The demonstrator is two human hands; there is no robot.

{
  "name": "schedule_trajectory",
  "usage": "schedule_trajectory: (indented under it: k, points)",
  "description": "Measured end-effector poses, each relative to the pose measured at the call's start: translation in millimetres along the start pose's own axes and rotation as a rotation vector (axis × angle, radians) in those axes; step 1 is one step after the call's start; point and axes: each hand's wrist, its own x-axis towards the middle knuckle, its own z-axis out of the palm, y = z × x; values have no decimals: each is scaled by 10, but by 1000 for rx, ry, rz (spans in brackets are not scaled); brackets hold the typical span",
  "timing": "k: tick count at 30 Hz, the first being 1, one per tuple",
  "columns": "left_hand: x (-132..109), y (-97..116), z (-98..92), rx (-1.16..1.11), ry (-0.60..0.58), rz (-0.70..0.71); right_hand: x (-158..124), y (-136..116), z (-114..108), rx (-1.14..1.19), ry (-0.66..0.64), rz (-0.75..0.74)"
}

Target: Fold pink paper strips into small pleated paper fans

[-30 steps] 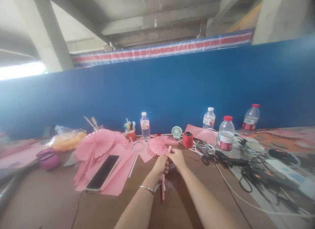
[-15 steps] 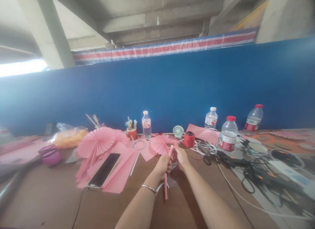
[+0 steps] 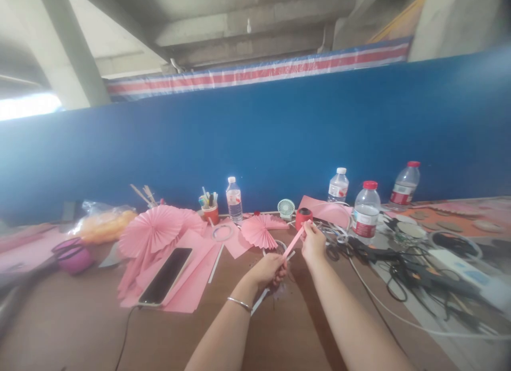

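Observation:
A narrow folded strip of pink paper (image 3: 293,244) slants up to the right between my two hands. My left hand (image 3: 268,270), with a silver bangle at the wrist, is closed around its lower end. The fingers of my right hand (image 3: 313,243) pinch its upper end. Just beyond my hands lies a pleated pink paper fan (image 3: 260,231), partly spread. Beneath my left hand a white strip (image 3: 260,302) shows on the brown table (image 3: 171,341); the rest of it is hidden.
Left of my hands a phone (image 3: 165,277) rests on pink paper sheets (image 3: 199,270), near a round pleated rosette (image 3: 150,231). A water bottle (image 3: 234,200), a pen cup (image 3: 210,214) and a small fan (image 3: 286,208) stand behind. Tangled cables (image 3: 399,275) and large bottles (image 3: 366,211) are on the right.
My right hand has moved right and slightly away from my left, and the pink strip now stretches between them at a slant. Its lower end no longer hangs below my left hand.

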Motion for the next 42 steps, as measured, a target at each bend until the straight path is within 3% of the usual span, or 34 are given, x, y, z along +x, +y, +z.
schedule_trajectory:
  k: [3,8,10,17,28,32,38,42]
  points:
    - [0,3,-25,20,49,16,-64,-11,22,-43,-87,33]
    - [18,13,-55,32,126,58,-261,50,84,-231,-428,141]
    - [38,10,-71,60,179,78,-314,84,103,-293,-497,135]
    - [119,24,-153,214,372,140,-355,90,118,-352,-480,37]
    - [118,27,-79,214,406,150,-263,89,53,-253,-286,16]
    - [144,-1,-156,148,410,169,-258,39,44,-283,-364,47]
    - [136,15,-241,74,422,209,-406,43,135,-328,-616,108]
    - [143,11,-204,16,402,220,-450,87,158,-361,-657,86]
